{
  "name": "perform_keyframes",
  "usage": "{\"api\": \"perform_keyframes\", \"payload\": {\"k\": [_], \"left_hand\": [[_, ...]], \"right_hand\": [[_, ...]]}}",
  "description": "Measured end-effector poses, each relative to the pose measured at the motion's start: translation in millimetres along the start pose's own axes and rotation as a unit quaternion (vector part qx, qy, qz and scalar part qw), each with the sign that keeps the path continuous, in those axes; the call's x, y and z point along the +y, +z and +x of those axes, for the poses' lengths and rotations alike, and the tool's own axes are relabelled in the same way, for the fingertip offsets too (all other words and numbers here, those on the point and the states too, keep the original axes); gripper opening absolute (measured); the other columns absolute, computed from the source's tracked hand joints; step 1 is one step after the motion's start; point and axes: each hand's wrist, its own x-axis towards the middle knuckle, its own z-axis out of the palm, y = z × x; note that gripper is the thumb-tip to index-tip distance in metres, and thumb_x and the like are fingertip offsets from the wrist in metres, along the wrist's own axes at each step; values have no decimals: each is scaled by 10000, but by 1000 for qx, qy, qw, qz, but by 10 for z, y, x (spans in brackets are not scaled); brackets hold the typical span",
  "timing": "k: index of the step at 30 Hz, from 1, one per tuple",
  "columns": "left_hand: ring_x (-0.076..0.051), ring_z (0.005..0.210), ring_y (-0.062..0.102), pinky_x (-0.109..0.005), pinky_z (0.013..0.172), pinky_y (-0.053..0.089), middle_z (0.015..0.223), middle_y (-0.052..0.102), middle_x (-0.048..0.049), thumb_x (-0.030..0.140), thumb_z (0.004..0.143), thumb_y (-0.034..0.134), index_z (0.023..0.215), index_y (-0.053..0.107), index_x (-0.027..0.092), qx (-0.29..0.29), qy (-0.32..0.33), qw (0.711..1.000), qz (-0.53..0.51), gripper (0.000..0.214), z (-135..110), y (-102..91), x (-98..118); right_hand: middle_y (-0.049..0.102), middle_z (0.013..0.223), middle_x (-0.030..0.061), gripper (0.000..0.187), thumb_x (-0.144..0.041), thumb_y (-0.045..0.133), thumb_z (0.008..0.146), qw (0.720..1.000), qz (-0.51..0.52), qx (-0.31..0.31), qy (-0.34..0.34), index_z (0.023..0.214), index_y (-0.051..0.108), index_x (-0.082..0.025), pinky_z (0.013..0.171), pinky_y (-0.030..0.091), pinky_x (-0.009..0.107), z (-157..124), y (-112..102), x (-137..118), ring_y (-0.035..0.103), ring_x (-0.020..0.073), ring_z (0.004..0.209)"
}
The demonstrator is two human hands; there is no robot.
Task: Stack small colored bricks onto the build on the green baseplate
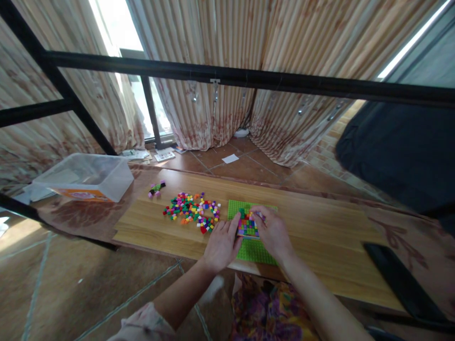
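Note:
A green studded baseplate (258, 253) lies on the wooden board, with a block of small multicoloured toy bricks (248, 228) built up on its middle. My left hand (223, 242) rests at the plate's left edge, fingers stretched forward and touching the side of the built bricks. From the right, my right hand (273, 233) reaches over the plate with its fingers pinched together at the bricks' right side. Whatever lies between those fingertips is hidden. Left of my left hand is a spread of loose toy bricks (188, 208) in many colours.
A small cluster of pink, green and black bricks (156, 188) sits at the board's far left. Beyond it stands a clear plastic bin (117, 182). A black flat object (401, 279) lies at the right end. A black metal bar (249, 78) crosses ahead, before curtains.

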Motion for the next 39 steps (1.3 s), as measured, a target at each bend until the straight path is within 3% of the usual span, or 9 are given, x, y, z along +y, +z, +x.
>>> {"api": "perform_keyframes", "payload": {"k": [3, 9, 16, 21, 29, 39], "left_hand": [[-278, 1031, 552, -454, 948, 451, 1140, 623, -132, 320, 916, 467, 1502, 193, 168, -2, 2, 1000, -5, 664, -3, 0, 0], [-283, 1036, 540, -455, 957, 441, 1151, 619, -146, 327, 923, 445, 1497, 199, 140, -6, 3, 1000, -4, 652, 1, 4, 3], [-281, 1041, 532, -457, 952, 443, 1179, 605, -144, 320, 922, 443, 1500, 170, 137, -7, 11, 1000, 0, 664, -6, 45, -23], [-278, 1031, 534, -455, 952, 445, 1164, 608, -131, 315, 919, 452, 1501, 160, 149, -4, 10, 1000, 10, 673, -11, 57, -22], [-272, 1021, 533, -440, 952, 448, 1154, 604, -134, 328, 920, 454, 1498, 170, 134, -2, 18, 1000, 10, 673, -7, 57, -29], [-269, 1021, 530, -445, 945, 451, 1142, 610, -119, 313, 928, 442, 1499, 183, 164, -1, 19, 1000, 3, 645, 0, 17, -12]], "right_hand": [[663, 1092, 79, 211, -364, 564, 833, 999, 28, 19, -7, 849, 737, -245, 964, 395, 419, 37, 72, 106, 557, 246, 1071], [635, 1172, 79, 201, -415, 671, 752, 992, 97, 31, 70, 838, 770, -263, 1038, 349, 458, 70, 203, 311, 520, 261, 1171], [682, 1085, 66, 258, -489, 756, 640, 965, 219, 36, 140, 771, 778, -268, 999, 409, 433, 74, 289, 302, 509, 276, 1208], [641, 1188, 60, 259, -467, 783, 606, 947, 263, 37, 182, 780, 780, -275, 983, 431, 432, 50, 308, 274, 535, 273, 1182], [663, 1109, 71, 247, -468, 769, 613, 952, 257, 41, 160, 765, 778, -273, 985, 428, 443, 47, 347, 289, 512, 281, 1197], [656, 1081, 80, 181, -397, 663, 764, 987, 123, 60, 78, 813, 763, -254, 982, 407, 456, 10, 214, 312, 577, 257, 1072]]}}
